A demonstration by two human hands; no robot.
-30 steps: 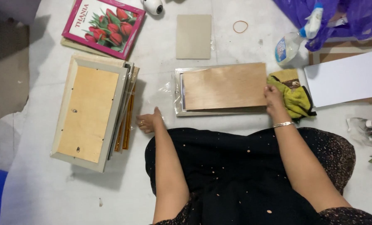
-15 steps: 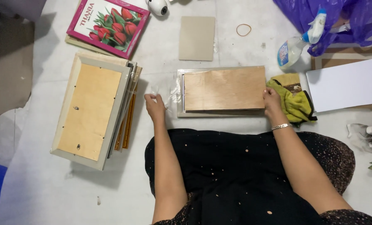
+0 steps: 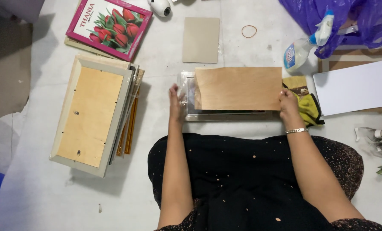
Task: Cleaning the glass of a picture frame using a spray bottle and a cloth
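A brown backing board (image 3: 239,88) lies across a picture frame (image 3: 191,114) wrapped in clear plastic, on the white cloth in front of me. My right hand (image 3: 288,104) grips the board's right edge. My left hand (image 3: 176,101) rests flat on the plastic-covered left end of the frame, fingers pointing away from me. The board sits shifted right, so the frame's left end shows.
A stack of frames (image 3: 94,113) lies face down at left. A pink-framed tulip picture (image 3: 111,26) is at top left, a grey card (image 3: 201,39) and rubber band (image 3: 249,31) above. Spray bottle (image 3: 304,45), yellow cloth (image 3: 309,108), white sheet (image 3: 358,87) at right.
My left hand rose from the cloth near my knee to the frame's left end. The brown board has slid a little to the right, baring the plastic.
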